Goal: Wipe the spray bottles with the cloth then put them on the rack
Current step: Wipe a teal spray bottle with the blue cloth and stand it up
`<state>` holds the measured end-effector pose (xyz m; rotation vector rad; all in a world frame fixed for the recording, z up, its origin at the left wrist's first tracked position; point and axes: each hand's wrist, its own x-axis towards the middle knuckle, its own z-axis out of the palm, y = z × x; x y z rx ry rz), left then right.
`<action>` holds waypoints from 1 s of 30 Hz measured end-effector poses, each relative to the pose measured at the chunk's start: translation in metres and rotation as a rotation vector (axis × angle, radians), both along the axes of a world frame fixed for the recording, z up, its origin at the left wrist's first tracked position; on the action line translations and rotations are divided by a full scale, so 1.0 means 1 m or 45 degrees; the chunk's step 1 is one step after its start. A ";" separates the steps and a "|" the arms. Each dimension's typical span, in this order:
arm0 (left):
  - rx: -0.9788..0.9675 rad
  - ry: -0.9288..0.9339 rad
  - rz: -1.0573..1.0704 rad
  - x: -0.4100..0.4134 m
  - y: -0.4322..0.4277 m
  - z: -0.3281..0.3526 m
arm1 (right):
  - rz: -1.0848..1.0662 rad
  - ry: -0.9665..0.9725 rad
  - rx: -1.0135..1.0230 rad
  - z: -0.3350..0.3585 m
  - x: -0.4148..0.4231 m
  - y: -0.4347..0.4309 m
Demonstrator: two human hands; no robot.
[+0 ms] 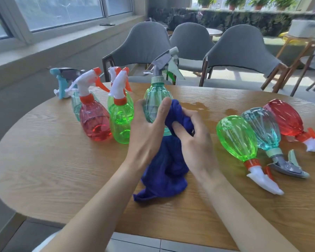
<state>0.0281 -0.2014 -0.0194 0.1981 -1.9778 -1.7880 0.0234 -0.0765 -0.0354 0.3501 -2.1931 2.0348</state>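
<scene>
An office lounge: round wooden table [44, 160], grey armchairs [240, 51], big windows [62, 11], potted plants [233, 1]

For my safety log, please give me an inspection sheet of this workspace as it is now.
Surface: wooden table, one wet patch.
Job's things: teal bottle upright in hand; blue cloth against it; standing bottles at left; three lying bottles at right; no rack seen.
Clutter: nothing seen.
Hands: left hand grips the teal bottle; right hand grips the blue cloth.
Cables: nothing seen.
Surroundings: grey chairs, windows.
</scene>
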 end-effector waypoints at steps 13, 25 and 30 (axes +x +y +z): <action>0.130 -0.101 -0.052 0.001 0.003 -0.002 | 0.081 -0.055 -0.250 0.005 -0.012 0.006; 0.157 -0.076 -0.172 0.005 0.008 -0.005 | 0.144 -0.301 -0.629 0.002 -0.018 0.009; 0.265 -0.081 -0.179 0.001 0.002 -0.005 | 0.151 -0.159 -0.519 0.000 -0.021 0.006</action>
